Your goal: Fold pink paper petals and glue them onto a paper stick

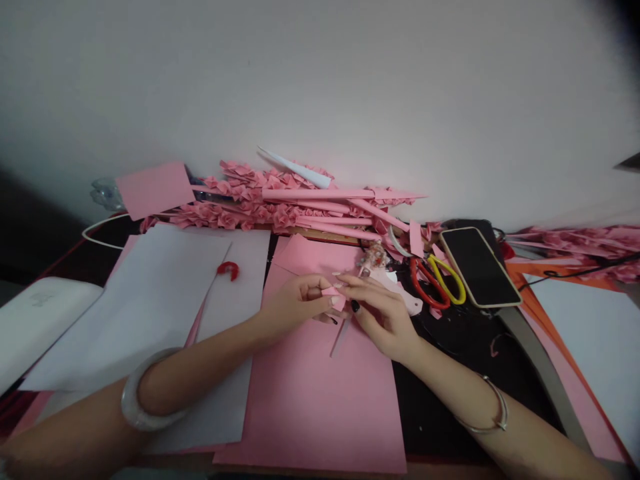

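Note:
My left hand (293, 308) pinches a small piece of pink paper (334, 298) between thumb and fingers. From the right, my right hand (383, 313) meets it, its fingertips closed on the same piece. Both hands are over large pink sheets (325, 400) lying on the dark table. A thin pale strip (340, 338) slants down just below the fingers. Folds in the small piece are too small to make out.
Folded pink paper flowers (240, 213) and rolled pink tubes (320, 194) lie along the wall. Red-handled scissors (429, 285), yellow-handled scissors (450, 277) and a phone (481, 267) are at the right. White sheets (135, 300) and a red object (229, 269) lie left.

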`<state>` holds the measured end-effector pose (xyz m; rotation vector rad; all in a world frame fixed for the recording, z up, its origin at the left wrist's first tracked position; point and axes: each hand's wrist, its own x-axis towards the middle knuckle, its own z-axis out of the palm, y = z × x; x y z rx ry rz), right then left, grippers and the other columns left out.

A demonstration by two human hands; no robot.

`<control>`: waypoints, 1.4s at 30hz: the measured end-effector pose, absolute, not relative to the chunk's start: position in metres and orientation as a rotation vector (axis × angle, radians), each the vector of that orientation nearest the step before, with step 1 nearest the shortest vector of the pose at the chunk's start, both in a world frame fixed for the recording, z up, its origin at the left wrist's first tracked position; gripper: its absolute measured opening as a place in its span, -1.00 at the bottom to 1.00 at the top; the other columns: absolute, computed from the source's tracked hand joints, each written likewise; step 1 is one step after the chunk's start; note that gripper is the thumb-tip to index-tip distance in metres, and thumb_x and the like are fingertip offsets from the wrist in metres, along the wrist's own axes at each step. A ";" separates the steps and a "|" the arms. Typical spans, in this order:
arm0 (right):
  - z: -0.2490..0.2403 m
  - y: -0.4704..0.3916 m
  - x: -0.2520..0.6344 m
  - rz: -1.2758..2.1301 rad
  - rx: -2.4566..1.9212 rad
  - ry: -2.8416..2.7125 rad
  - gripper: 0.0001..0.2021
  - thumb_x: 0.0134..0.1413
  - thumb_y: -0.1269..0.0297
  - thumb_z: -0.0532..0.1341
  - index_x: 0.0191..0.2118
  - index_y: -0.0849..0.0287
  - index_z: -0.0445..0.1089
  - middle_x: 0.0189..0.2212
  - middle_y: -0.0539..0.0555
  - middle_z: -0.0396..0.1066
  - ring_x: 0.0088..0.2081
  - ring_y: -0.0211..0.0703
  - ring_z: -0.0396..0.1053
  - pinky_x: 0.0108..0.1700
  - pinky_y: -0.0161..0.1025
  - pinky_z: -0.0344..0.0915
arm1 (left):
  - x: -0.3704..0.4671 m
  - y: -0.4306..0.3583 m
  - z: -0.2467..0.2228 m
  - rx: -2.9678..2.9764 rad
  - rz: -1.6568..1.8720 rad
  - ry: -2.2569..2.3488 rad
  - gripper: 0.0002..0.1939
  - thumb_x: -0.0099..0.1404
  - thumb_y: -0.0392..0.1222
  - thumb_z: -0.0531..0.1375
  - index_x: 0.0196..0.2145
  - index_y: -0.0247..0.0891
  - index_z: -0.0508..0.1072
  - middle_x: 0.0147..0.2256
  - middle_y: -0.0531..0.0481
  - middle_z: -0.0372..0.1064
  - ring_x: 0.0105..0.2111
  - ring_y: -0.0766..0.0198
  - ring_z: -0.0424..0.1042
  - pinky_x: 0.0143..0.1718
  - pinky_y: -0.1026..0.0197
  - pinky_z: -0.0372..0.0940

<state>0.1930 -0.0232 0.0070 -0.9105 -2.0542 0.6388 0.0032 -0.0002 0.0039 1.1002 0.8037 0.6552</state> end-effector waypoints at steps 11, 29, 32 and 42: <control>0.006 -0.021 0.187 0.792 -1.053 -2.090 -0.87 0.16 0.36 0.10 -0.43 0.17 0.20 -0.52 -0.02 0.19 -0.47 -0.25 0.16 -0.42 -0.30 0.12 | 0.001 0.002 0.000 1.503 0.516 0.732 -0.79 0.19 -0.14 0.18 -0.47 -0.34 0.49 -0.50 0.02 0.43 -0.47 0.38 0.39 -0.38 0.34 0.30; 0.005 -0.025 0.187 0.506 -0.937 -2.119 -0.71 0.15 0.46 0.10 -0.01 0.15 0.34 -0.12 0.17 0.40 -0.07 -0.09 0.34 -0.05 -0.12 0.30 | 0.003 -0.002 0.004 1.339 0.460 0.805 -0.84 0.16 -0.18 0.22 -0.42 -0.33 0.53 -0.44 -0.03 0.52 -0.44 0.35 0.49 -0.39 0.37 0.39; 0.003 -0.025 0.187 0.453 -0.927 -2.123 -0.69 0.15 0.45 0.10 0.00 0.13 0.36 -0.11 0.17 0.42 -0.08 -0.08 0.36 -0.06 -0.10 0.32 | 0.002 -0.002 0.003 1.330 0.460 0.801 -0.82 0.17 -0.16 0.21 -0.42 -0.34 0.53 -0.44 -0.04 0.52 -0.44 0.34 0.50 -0.38 0.36 0.39; 0.007 -0.024 0.188 0.444 -0.849 -2.103 -0.68 0.11 0.51 0.12 -0.03 0.12 0.40 -0.07 0.18 0.40 -0.08 -0.06 0.36 -0.06 -0.06 0.30 | 0.002 0.001 0.003 1.314 0.434 0.806 -0.76 0.17 -0.10 0.21 -0.37 -0.36 0.53 -0.41 -0.12 0.53 -0.42 0.28 0.52 -0.38 0.31 0.41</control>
